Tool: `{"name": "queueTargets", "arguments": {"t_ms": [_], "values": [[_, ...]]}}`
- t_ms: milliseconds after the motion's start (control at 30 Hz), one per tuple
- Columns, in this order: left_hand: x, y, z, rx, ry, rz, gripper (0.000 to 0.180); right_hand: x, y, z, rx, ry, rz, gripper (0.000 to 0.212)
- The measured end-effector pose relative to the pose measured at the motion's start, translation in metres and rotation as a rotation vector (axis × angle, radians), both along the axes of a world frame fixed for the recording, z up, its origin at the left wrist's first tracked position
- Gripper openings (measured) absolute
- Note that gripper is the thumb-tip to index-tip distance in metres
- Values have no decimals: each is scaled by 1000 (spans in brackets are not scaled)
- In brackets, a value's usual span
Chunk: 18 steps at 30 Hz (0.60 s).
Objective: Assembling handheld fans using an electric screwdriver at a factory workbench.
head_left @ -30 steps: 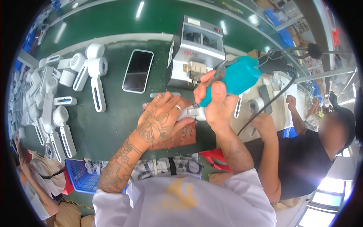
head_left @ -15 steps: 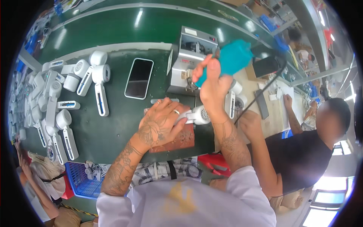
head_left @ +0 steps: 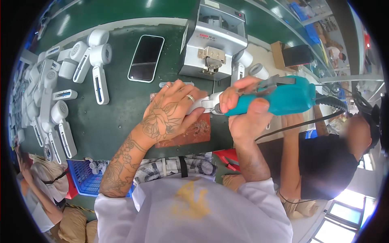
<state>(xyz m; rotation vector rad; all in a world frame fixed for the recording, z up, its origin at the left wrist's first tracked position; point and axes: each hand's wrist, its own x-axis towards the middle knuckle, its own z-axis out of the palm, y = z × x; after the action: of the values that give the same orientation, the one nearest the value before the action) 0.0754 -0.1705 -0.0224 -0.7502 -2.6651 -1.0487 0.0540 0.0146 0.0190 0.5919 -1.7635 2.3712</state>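
Note:
My left hand (head_left: 164, 115), with a ring and tattoos, is closed over a white handheld fan (head_left: 208, 104), pressing it on a reddish-brown pad (head_left: 186, 135). Most of the fan lies hidden under that hand; only a hinge-like end shows past the thumb. In my right hand (head_left: 250, 121) is a teal electric screwdriver (head_left: 289, 99), lying nearly level with its nose toward the fan. The nose meets or nearly meets the fan's end; my fingers hide the exact contact. A cable trails from the tool's rear to the right.
Several white fans (head_left: 54, 107) are heaped at the left. A phone (head_left: 146, 58) lies beyond my left hand, beside a silver machine (head_left: 208, 44). More white fan parts (head_left: 243, 60) stand right of it. A blue basket (head_left: 83, 178) sits below the table edge; a co-worker (head_left: 312, 162) is close at right.
My right hand has brought the screwdriver down and nearer, from raised beside the machine to the fan's end. My left hand keeps its hold on the fan. The view has tilted slightly.

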Motion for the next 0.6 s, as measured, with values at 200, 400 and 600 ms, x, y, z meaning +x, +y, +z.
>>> {"name": "queueTargets", "arguments": {"t_ms": [200,400,600], "values": [[-5,4,5,-12,-4,3,33,-5,-5,2,87,-53,-64,62],[-6,4,16,-13,46,-4,37,1,-6,-19,79,-50,-40,29],[0,14,16,-54,125,-45,42,7,6,-7,89,-67,-68,25]]}}
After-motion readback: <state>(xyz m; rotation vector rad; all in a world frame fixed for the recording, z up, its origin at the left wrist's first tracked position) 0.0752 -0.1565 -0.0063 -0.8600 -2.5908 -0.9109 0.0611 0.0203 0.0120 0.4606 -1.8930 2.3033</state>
